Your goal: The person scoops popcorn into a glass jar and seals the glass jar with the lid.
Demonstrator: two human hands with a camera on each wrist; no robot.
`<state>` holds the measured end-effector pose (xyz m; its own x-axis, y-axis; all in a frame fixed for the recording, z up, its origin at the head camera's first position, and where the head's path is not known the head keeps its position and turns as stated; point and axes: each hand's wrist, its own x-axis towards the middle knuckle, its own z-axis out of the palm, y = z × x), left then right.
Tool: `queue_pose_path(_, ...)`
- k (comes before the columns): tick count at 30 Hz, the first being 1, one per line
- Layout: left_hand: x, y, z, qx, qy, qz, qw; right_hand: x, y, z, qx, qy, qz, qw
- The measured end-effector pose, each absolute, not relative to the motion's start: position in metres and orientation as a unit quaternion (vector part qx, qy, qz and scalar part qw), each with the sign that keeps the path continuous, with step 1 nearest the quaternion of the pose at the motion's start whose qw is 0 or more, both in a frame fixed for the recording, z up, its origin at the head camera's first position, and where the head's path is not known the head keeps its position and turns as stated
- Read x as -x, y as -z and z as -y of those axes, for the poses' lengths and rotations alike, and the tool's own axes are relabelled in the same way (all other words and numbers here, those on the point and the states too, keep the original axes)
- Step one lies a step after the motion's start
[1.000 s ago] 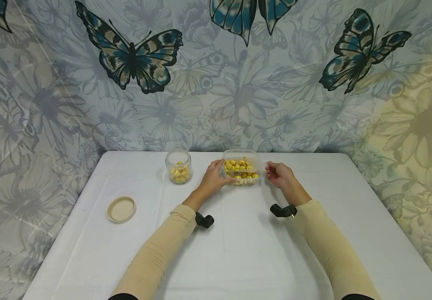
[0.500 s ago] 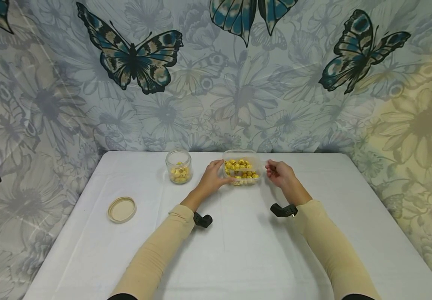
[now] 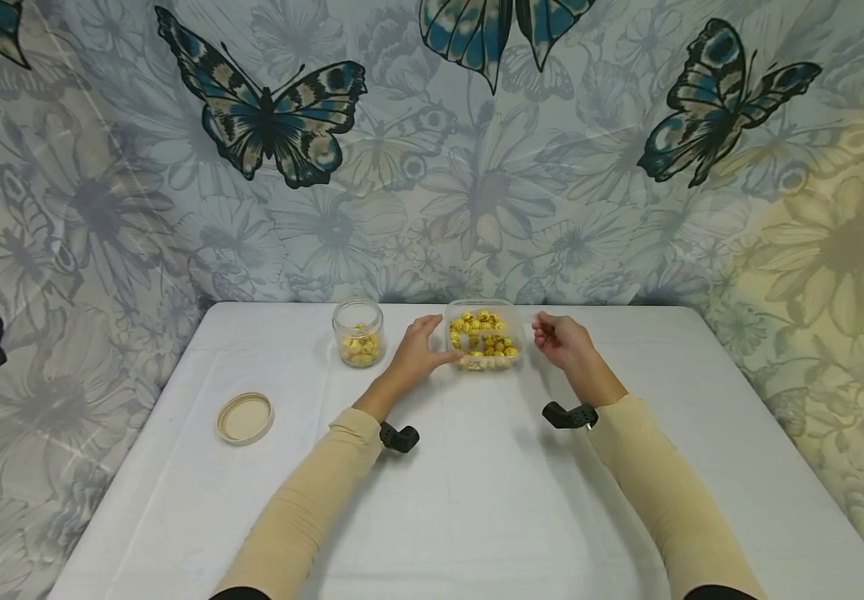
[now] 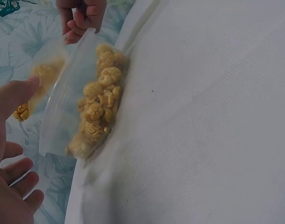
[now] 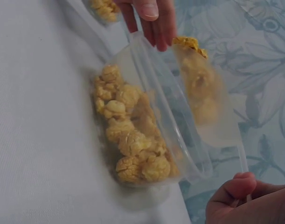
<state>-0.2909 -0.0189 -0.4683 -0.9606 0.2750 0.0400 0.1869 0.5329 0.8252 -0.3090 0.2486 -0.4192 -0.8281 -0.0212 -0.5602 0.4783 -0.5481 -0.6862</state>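
A clear plastic container of yellow popcorn sits near the table's far edge. My right hand pinches the thin handle of a translucent scoop, with fingers curled in the right wrist view. The scoop is raised over the container with popcorn in it. My left hand is at the container's left side, thumb and fingers spread and holding nothing. Whether the thumb touches the container's near corner, I cannot tell. Left of that hand stands a lidless glass jar, partly filled with popcorn.
A round cream lid lies on the table's left side. White cloth covers the table. Right behind the far edge hangs a backdrop printed with butterflies and flowers.
My left hand has eased slightly left, away from the container. My right hand has risen a little with the scoop. The jar and lid stay put.
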Motion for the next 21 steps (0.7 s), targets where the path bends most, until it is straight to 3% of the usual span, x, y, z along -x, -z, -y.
queue_pose_path(21, 0.291, 0.449, 0.043, -0.133, -0.453, -0.882, 0.007, 0.311, 0.407, -0.236, -0.229, 0.854, -0.442, 0.155)
